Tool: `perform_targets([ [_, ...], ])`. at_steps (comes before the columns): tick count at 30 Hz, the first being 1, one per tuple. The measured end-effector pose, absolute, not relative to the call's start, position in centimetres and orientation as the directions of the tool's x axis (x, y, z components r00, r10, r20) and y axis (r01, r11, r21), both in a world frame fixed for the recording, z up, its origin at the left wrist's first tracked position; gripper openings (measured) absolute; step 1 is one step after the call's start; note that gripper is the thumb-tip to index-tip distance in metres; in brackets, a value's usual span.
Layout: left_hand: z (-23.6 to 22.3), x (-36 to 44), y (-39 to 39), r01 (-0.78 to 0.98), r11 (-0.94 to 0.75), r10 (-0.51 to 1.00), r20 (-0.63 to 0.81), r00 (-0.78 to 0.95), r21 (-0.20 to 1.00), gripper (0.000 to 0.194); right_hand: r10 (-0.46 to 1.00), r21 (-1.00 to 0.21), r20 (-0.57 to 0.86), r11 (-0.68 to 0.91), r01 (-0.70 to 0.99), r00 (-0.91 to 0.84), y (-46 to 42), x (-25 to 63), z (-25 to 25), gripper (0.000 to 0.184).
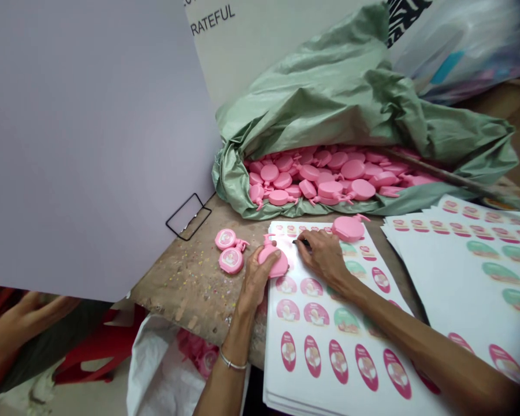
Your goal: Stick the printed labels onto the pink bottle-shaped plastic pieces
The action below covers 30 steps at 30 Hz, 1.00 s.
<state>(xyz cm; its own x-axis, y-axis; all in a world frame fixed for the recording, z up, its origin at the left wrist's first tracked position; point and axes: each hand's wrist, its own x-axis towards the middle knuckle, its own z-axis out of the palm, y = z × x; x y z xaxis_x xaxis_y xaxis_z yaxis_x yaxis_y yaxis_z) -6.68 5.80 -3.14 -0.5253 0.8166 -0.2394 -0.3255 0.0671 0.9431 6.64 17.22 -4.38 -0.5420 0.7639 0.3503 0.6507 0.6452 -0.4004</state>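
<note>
My left hand (256,276) grips a flat, round pink plastic bottle (276,263) with a small pump-like top, held over the left edge of a stack of sticker sheets (294,393). On the top sheet, near its upper rows, rests my right hand (325,255). Its thumb and fingertips are pinched together, with a small dark thing at them that I cannot make out. Another pink bottle (347,229) lies on the sheet's top edge, just beyond my right hand. Left of my left hand, two pink bottles with round picture stickers (231,260) lie on the table.
A green sack (312,110) full of pink bottles (329,189) lies open at the back. More sticker sheets (450,271) spread at the right. A black wire frame (188,216) stands by the white panel (91,144). Below the table edge hangs a white bag (156,370); another person's hand (34,315) shows left.
</note>
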Motion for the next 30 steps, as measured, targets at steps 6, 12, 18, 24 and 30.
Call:
perform_targets([
  [6,-2.8,-6.7,5.8,-0.277,0.064,0.854,-0.196,-0.483,0.959,0.043,0.78,-0.441,0.275,0.622,0.647,-0.562,17.4,6.7,-4.1,0.015],
  [12,-1.7,-6.2,5.1,-0.096,0.097,0.866,-0.131,-0.483,0.991,0.036,0.859,-0.509,0.118,0.483,0.712,-0.498,18.4,6.0,-3.2,0.019],
  [18,-1.4,-5.4,4.2,0.224,0.111,0.955,-0.041,-0.295,0.968,0.024,0.859,-0.627,-0.106,0.334,0.704,-0.501,20.0,5.4,-1.9,0.023],
  [24,-1.3,-5.5,4.6,0.244,0.136,0.954,-0.061,-0.294,0.96,0.025,0.757,-0.824,-0.217,0.197,0.532,-0.616,21.0,5.4,0.8,0.041],
  [30,-1.2,-5.1,3.9,-0.122,0.141,0.931,-0.173,-0.321,0.983,0.034,0.807,-0.954,0.002,0.179,0.24,-0.59,19.4,8.3,4.3,0.041],
])
